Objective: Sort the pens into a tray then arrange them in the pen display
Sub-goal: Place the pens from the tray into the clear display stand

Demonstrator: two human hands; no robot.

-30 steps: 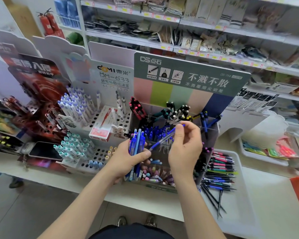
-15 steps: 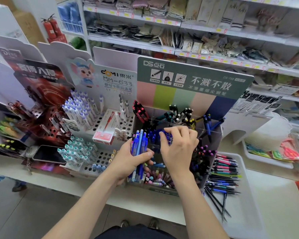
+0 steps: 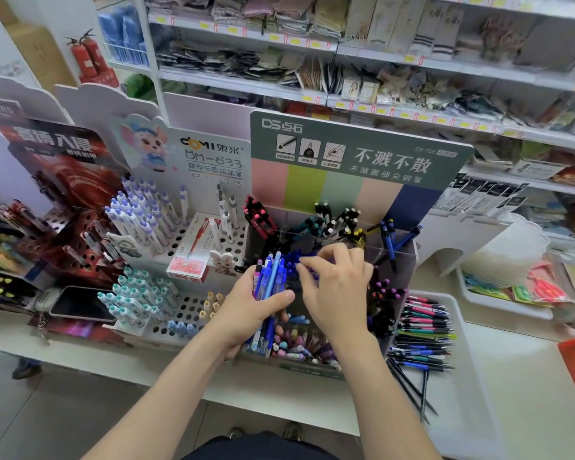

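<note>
Left hand (image 3: pixel 246 310) grips the blue pens (image 3: pixel 270 277) upright, right against the pen display (image 3: pixel 342 190). Right hand (image 3: pixel 337 287) curls its fingers (image 3: pixel 316 262) over the blue slot; can't tell if they're pinching one. I'd feed them singly, tips down.

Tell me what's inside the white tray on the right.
The white tray holds loose pens piled toward its far end: pink, green, blue, black. Anything under the pile is covered.
</note>
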